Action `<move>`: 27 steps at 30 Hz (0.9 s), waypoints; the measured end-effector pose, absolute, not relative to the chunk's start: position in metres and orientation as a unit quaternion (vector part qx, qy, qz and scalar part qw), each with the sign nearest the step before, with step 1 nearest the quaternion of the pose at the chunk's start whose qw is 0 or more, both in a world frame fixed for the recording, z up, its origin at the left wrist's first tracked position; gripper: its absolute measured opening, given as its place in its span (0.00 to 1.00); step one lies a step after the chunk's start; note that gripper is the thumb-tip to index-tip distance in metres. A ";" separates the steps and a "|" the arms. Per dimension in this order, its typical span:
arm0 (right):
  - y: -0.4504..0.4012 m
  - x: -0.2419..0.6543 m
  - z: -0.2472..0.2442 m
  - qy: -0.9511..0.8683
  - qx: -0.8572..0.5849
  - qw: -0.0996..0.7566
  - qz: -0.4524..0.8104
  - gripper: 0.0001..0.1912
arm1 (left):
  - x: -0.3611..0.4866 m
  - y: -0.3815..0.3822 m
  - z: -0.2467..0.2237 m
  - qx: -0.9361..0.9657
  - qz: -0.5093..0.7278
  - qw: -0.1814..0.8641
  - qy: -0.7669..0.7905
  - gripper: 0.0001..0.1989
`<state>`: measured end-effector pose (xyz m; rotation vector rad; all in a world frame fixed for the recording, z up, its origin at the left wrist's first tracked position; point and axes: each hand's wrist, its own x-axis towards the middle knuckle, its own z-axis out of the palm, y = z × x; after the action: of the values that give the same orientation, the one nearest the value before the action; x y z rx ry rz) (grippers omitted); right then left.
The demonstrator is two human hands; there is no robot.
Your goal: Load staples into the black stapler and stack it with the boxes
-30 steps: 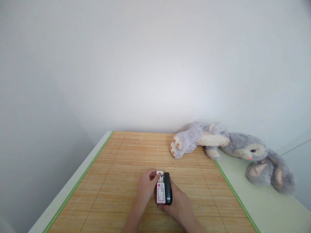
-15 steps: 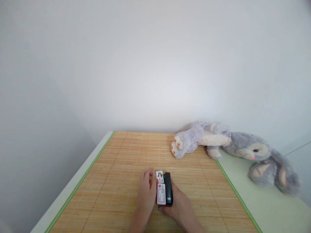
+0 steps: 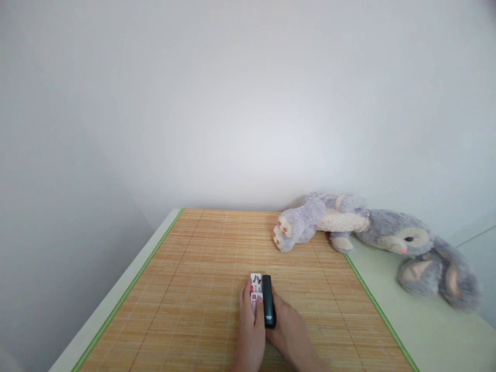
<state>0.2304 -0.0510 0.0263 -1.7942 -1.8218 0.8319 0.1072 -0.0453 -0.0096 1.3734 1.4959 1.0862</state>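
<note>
And the left hand [image 3: 251, 333] is closing part-way around the near box [image 3: 254, 304], its thumb lying over the top and its fingers running along the left side, while the right hand [image 3: 290, 330] is curling half-closed around the stapler [image 3: 268, 305], hugging its right side and near end. The far box [image 3: 256, 282] is sitting just beyond the near box, end to end with it, showing a dark picture and red print on white. Black and slim, the stapler is lying lengthwise right beside both boxes, pointing away from the person. All three are grouping tightly at the near middle of the mat [image 3: 201, 289], though whether they are touching it or being held just above, one cannot tell. Over on the right, the grey toy rabbit [image 3: 343, 221] is sprawling on its side, feet resting on the mat, head and ears lying over the pale table [image 3: 411, 310], close to the wall [image 3: 248, 103].
</note>
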 end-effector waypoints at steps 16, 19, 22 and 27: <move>-0.042 0.411 0.040 -0.639 -0.681 0.204 0.294 0.28 | 0.292 -0.024 -0.014 0.612 0.375 0.444 0.536 0.34; -0.041 0.429 0.044 -0.638 -0.685 0.195 0.292 0.28 | 0.307 -0.020 -0.014 0.626 0.366 0.453 0.519 0.36; -0.042 0.436 0.045 -0.629 -0.690 0.190 0.304 0.32 | 0.294 -0.016 -0.014 0.649 0.354 0.447 0.504 0.34; -0.041 0.438 0.044 -0.620 -0.689 0.187 0.326 0.33 | 0.231 0.002 -0.006 0.716 0.339 0.403 0.459 0.33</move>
<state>0.4382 -0.0412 0.0439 -1.9402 -1.7439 0.9173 0.2311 0.0019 -0.0062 1.8079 1.1598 0.8555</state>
